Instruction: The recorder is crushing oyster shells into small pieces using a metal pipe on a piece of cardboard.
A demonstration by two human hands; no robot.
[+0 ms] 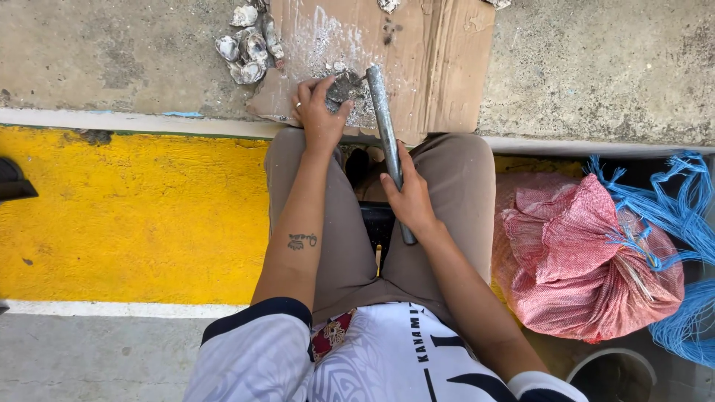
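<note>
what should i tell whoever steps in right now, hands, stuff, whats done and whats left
Left hand: fingers pressed on a dark oyster shell, holding it down on the cardboard sheet.
Right hand: gripping a grey metal bar whose top end sits beside that shell.
Things: a small pile of oyster shells lies on the concrete by the cardboard's left edge; a red mesh sack, tied with blue cord, sits by the right leg.
Done: white grit and shell bits on the cardboard suggest earlier shells were worked there.
Left: the held shell looks unopened, though it is partly hidden; the sack appears full.
</note>
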